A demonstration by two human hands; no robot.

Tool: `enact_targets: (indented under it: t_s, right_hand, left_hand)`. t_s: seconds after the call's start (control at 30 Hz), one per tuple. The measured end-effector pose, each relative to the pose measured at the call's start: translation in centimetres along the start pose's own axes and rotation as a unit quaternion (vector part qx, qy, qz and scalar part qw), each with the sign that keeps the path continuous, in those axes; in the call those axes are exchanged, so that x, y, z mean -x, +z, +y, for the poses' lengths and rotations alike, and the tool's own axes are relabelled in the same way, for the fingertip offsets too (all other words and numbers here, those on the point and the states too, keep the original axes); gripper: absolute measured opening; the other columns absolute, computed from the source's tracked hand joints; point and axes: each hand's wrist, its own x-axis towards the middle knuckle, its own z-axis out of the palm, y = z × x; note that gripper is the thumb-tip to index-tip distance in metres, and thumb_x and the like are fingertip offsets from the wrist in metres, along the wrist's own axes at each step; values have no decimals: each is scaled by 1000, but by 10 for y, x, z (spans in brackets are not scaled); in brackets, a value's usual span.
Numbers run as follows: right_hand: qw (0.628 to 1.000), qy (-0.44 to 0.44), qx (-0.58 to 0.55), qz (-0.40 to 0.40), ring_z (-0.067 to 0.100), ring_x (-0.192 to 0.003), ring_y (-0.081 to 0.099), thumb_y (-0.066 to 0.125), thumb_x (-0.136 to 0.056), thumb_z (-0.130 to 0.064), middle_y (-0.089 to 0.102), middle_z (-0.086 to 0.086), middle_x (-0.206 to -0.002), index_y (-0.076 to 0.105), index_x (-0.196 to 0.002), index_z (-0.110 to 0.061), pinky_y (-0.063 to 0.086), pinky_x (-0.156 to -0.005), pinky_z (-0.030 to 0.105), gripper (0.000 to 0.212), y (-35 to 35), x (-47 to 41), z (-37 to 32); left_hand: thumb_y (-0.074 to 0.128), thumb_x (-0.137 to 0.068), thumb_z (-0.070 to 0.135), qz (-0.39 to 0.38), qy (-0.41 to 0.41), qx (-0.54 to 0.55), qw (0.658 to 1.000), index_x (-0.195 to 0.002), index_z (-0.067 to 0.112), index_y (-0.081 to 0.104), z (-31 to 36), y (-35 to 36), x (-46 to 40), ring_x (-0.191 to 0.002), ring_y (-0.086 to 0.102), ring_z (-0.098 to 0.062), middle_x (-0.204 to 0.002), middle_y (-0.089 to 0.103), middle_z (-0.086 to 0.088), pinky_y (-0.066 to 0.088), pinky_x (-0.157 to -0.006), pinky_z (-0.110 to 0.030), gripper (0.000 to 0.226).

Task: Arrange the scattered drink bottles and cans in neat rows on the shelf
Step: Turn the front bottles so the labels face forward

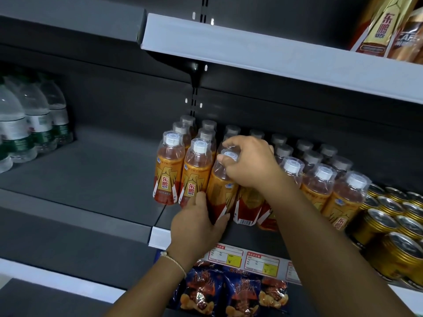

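Gripped at two ends: one orange plastic drink bottle (223,191) with a clear shoulder, a white ribbed cap and a red-and-gold label, tilted slightly at the front of the dark grey metal shelf (91,179). Right hand (249,163) curled over the cap and neck from above; left hand (198,221) wrapped round the lower label, thumb on the near side, a thin pale cord at the wrist.

Just left of the left hand, two matching orange bottles (170,172) upright side by side in the front row. Behind them and beyond the right hand, further rows of the same bottle, about a dozen caps visible, dimmer toward the back. Right of the right forearm, three more front-row orange bottles (320,186), smooth and glossy. Under that forearm, two lower labels partly hidden, one showing a barcode.

Farther right, a block of gold metal cans (393,225) with silver ring-pull tops, at least ten, packed touching.

Far left of the hands, some four clear plastic water bottles (34,120) with green-and-white labels.

Below the left wrist, three dark crinkled snack bags (229,291), and two white-and-yellow price tags (245,259) on the shelf edge. Above right, gold and brown cartons (384,24) on the upper shelf.
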Motion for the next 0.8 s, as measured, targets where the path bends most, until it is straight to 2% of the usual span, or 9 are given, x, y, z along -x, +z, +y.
enact_targets:
  t_s: [0.07, 0.2, 0.27, 0.4, 0.5, 0.57, 0.7, 0.8]
  right_hand:
    - [1000, -1, 17, 7, 22, -121, 54, 62, -89, -54, 67, -5, -122, 66, -121, -29, 28, -104, 42, 40, 2, 0, 0]
    - [999, -11, 38, 34, 17, -111, 57, 60, -85, -63, 70, -10, -99, 72, -101, -29, 28, -94, 37, 40, 4, 0, -2]
    - [998, -12, 43, 42, 17, -112, 56, 60, -83, -64, 69, -11, -96, 72, -98, -30, 26, -93, 36, 39, 5, 1, -3]
    - [998, 1, 51, 46, 21, -118, 54, 59, -81, -71, 68, -9, -95, 72, -99, -30, 28, -101, 40, 47, 5, 3, 0]
    - [998, -2, 59, 29, 23, -120, 50, 52, -81, -77, 65, -5, -100, 71, -107, -29, 29, -102, 42, 58, 3, 8, 5]
    - [998, -15, 60, 7, 24, -124, 46, 53, -82, -75, 63, -4, -111, 68, -118, -31, 28, -103, 43, 59, 0, 10, 10]
    - [999, -30, 19, 0, 23, -127, 45, 60, -86, -63, 65, -5, -121, 64, -126, -28, 36, -107, 50, 52, -3, 14, 16]
    - [1000, -26, -5, 13, 20, -129, 44, 62, -88, -57, 65, -8, -125, 64, -126, -32, 33, -109, 49, 46, -2, 15, 14]
  left_hand:
    - [51, -73, 74, 5, 0, 0, 1000, -103, 29, 37, -2, -1, 1, -71, 57, -10, -94, 56, 10, 48, -53, -25, 56]
    - [57, -66, 77, -1, -18, 11, 1000, -113, 26, 39, -5, 0, 1, -83, 63, -13, -108, 60, 7, 51, -60, -25, 72]
    - [59, -64, 78, 4, -23, 13, 1000, -110, 27, 38, -5, 0, 1, -84, 63, -13, -105, 61, 7, 49, -60, -24, 72]
    - [59, -65, 76, 13, -11, 14, 1000, -97, 31, 36, -6, 1, 3, -77, 60, -9, -90, 62, 12, 42, -56, -19, 60]
    - [58, -70, 73, 14, 7, 2, 1000, -96, 30, 41, -7, 3, 3, -74, 58, -7, -87, 61, 13, 41, -55, -18, 53]
    - [58, -72, 71, 14, 16, -5, 1000, -96, 30, 43, -7, 3, 2, -74, 56, -7, -88, 60, 12, 38, -56, -17, 50]
    - [55, -76, 68, 12, 26, -10, 1000, -103, 28, 47, -7, 5, 1, -80, 57, -9, -92, 58, 10, 37, -58, -18, 49]
    - [46, -78, 72, 12, 22, -74, 997, -97, 25, 56, -9, 5, 1, -82, 57, -11, -93, 59, 8, 42, -58, -21, 52]
